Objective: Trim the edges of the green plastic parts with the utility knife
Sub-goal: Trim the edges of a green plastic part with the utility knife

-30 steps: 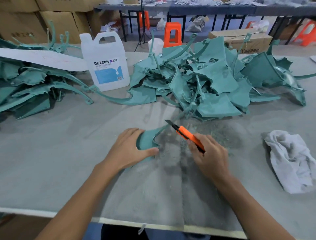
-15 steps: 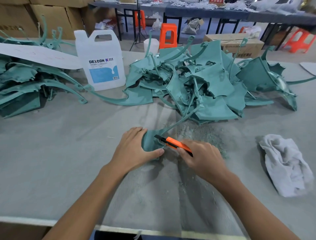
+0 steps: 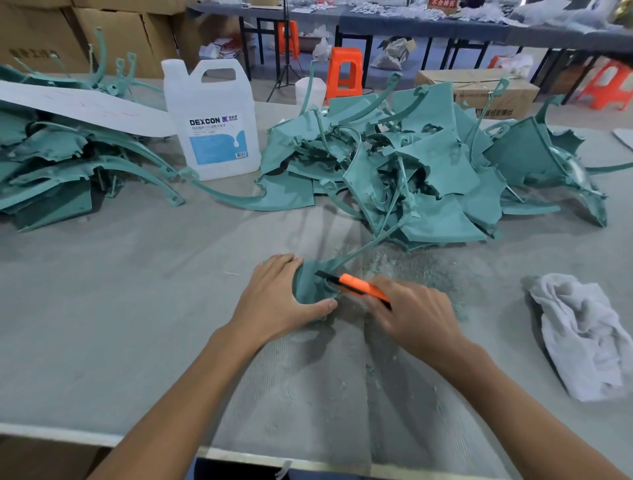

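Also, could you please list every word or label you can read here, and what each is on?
"DEXCON": label on the white jug.
Smaller print and barcode on that label: too small to read.
Dark print on the left cardboard box: blurred.
Characters on the red sign: too blurred to read.
Print on the far carton: unreadable.

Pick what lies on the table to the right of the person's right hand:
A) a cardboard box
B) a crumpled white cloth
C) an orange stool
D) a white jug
B: the crumpled white cloth lies on the grey table right of the right hand, which grips the orange utility knife while the left hand holds the green part; the white jug stands at the back left.
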`<state>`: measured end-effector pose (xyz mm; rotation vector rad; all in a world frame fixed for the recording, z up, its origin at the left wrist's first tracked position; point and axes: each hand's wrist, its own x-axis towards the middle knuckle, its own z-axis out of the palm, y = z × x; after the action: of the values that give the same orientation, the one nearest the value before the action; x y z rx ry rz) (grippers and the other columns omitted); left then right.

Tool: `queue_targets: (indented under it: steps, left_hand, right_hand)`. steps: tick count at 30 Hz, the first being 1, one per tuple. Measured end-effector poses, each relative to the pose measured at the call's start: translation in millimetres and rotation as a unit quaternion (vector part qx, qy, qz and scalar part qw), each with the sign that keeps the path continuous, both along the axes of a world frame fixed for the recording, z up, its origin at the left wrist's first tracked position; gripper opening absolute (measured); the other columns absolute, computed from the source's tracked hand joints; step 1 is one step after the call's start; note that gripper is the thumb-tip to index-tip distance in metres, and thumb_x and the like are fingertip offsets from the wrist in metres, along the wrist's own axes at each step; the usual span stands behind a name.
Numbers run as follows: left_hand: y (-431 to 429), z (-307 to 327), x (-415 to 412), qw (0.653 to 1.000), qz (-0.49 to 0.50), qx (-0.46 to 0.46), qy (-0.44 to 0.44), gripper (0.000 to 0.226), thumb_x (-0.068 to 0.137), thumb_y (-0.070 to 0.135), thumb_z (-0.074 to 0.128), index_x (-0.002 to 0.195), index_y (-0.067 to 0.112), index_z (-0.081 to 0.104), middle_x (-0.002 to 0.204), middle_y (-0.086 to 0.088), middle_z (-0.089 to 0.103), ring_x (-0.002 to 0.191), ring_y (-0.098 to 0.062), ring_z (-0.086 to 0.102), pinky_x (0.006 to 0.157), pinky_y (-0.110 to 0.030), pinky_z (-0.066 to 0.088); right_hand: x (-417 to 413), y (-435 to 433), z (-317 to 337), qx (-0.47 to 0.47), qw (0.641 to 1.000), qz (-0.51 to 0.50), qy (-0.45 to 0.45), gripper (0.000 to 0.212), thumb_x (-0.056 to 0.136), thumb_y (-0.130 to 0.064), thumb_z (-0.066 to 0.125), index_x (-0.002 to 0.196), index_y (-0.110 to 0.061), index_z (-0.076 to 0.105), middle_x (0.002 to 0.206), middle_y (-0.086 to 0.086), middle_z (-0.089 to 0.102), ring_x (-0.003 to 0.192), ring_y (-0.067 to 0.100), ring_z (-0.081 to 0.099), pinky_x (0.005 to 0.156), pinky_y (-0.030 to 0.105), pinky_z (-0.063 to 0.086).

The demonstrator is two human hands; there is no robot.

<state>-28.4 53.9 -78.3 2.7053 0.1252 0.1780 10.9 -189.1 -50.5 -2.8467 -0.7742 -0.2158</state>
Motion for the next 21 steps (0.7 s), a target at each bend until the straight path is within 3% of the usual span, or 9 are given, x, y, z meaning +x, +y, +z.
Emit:
queue_targets:
  steps: [6, 11, 14, 17, 21]
  left_hand:
    - [-0.4, 1.3, -2.2, 0.999, 0.025, -0.037, -0.004, 0.103, 0.058, 0.096, 0.053, 0.132, 0.024, 0.046, 0.143, 0.008, 0.041, 0.132, -0.011, 0.034, 0.101, -0.030, 0.038]
    - [-5.2, 6.2, -8.9, 0.999, 0.032, 0.036, 0.005, 0.095, 0.065, 0.092, 0.040, 0.134, 0.028, 0.055, 0.142, 0.004, 0.034, 0.132, -0.016, 0.018, 0.112, -0.036, 0.030]
    - [-5.8, 6.5, -13.8, 0.998, 0.019, 0.035, 0.051, 0.097, 0.067, 0.083, 0.032, 0.150, 0.034, 0.041, 0.153, 0.002, 0.029, 0.138, -0.018, 0.016, 0.119, -0.037, 0.020]
    - [5.9, 6.5, -15.0, 0.997, -0.004, 0.040, 0.064, 0.095, 0.071, 0.086, 0.032, 0.155, 0.041, 0.029, 0.165, 0.001, 0.013, 0.148, -0.016, 0.005, 0.122, -0.036, 0.011]
    - [9.5, 3.8, -16.3, 0.996, -0.003, 0.037, 0.076, 0.102, 0.068, 0.096, 0.034, 0.156, 0.045, 0.022, 0.169, 0.005, 0.000, 0.152, -0.013, 0.000, 0.121, -0.035, 0.012]
  right_hand:
    - [0.9, -2.4, -0.9, 0.018, 1.000, -0.002, 0.007, 0.032, 0.098, -0.059, 0.040, 0.108, -0.032, 0.056, 0.073, -0.013, 0.053, 0.063, 0.020, 0.060, 0.055, 0.032, 0.047]
    - [-6.5, -5.9, -7.6, 0.083, 0.996, -0.023, 0.012, 0.028, 0.100, -0.053, 0.047, 0.115, -0.033, 0.059, 0.089, -0.009, 0.066, 0.073, 0.024, 0.065, 0.062, 0.037, 0.051]
    - [-10.4, -14.4, -10.3, 0.097, 0.995, -0.011, 0.010, 0.028, 0.098, -0.055, 0.048, 0.115, -0.035, 0.059, 0.088, -0.009, 0.065, 0.073, 0.024, 0.065, 0.058, 0.036, 0.047]
    - [-5.5, -23.8, -5.6, 0.085, 0.996, 0.022, 0.010, 0.036, 0.098, -0.060, 0.038, 0.117, -0.037, 0.059, 0.086, -0.011, 0.060, 0.072, 0.018, 0.059, 0.057, 0.033, 0.041]
    - [-2.4, -30.4, -1.5, 0.044, 0.997, 0.062, 0.027, 0.047, 0.097, -0.064, 0.026, 0.122, -0.038, 0.056, 0.086, -0.011, 0.061, 0.063, 0.013, 0.048, 0.055, 0.031, 0.034]
